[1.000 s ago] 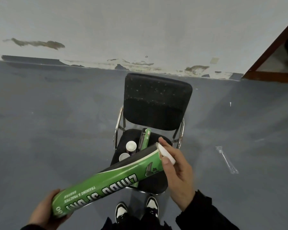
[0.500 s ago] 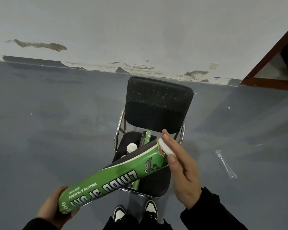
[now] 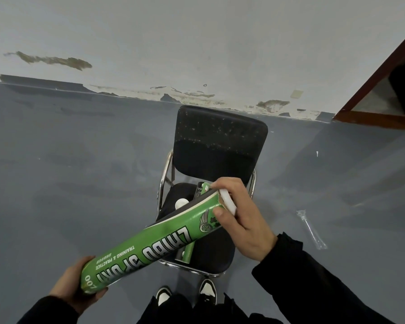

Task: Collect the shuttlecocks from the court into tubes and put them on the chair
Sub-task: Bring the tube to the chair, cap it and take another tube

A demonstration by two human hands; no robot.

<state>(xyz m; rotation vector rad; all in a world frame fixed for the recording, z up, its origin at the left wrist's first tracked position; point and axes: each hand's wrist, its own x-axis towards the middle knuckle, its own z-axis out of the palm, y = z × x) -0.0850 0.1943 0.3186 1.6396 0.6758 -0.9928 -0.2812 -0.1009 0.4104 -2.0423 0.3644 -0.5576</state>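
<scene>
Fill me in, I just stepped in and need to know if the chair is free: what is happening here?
A person stands in front of a black chair, holding a long green shuttlecock tube slanted over its seat. The left hand grips the tube's lower end, and the right hand fits a white cap onto the upper end. Another green tube and a white-capped one already lie on the seat. A clear plastic wrapper lies on the floor to the right.

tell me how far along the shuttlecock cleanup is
Done: at least one green tube already lies on the chair. In hand: the left hand grips a tube at its base while the right hand fits its white cap. Left: laying it on the seat.
</scene>
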